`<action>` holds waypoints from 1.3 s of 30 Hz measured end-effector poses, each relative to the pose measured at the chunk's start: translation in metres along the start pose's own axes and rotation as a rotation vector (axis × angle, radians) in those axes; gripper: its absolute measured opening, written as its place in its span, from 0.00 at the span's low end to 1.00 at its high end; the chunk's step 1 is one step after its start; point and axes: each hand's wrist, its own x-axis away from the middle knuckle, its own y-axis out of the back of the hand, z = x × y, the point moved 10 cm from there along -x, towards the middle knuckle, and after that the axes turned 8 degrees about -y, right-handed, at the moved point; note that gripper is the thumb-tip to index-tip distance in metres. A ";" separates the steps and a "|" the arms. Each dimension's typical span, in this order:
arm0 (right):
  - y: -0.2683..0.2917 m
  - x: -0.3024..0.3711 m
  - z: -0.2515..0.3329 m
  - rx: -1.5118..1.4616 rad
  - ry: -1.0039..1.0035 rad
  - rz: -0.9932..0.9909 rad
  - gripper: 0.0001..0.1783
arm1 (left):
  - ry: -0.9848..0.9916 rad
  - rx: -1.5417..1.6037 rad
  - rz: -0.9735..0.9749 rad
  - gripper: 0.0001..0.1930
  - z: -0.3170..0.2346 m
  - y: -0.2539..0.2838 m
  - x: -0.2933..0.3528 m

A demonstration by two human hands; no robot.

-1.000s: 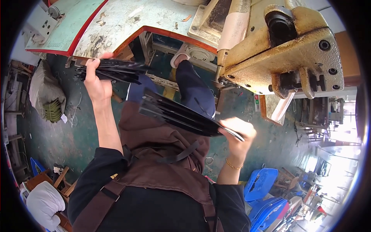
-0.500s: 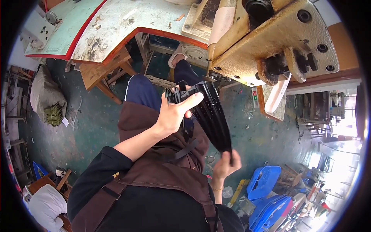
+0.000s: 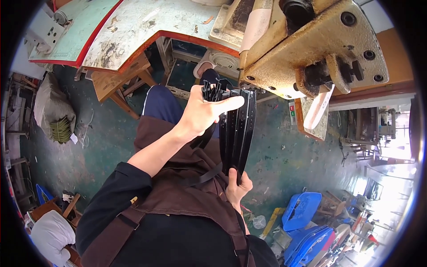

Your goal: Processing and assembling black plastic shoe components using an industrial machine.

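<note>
A bundle of black perforated straps, like belts with rows of small holes, hangs between my two hands over my lap. Near the bundle's upper end, my left hand is closed round it, thumb laid across the straps. Several short black strap ends stick out beside that hand's fingers. At the lower end, my right hand pinches the gathered straps with the thumb on top. Another dark strap lies on the brown apron below my left wrist.
A worn cream-coloured sewing machine head juts out at upper right. Ahead is a red-edged worktable, with a wooden stool under it. Blue bins stand on the floor at lower right, and a sack sits at left.
My right hand has moved left and slightly up with the lower end of the straps. The bundle now hangs more upright and fans into separate strips. My left hand keeps its hold.
</note>
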 end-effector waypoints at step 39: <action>-0.015 -0.163 0.123 -0.460 -0.034 0.293 0.09 | -0.044 0.214 -0.312 0.05 -0.011 0.088 -0.022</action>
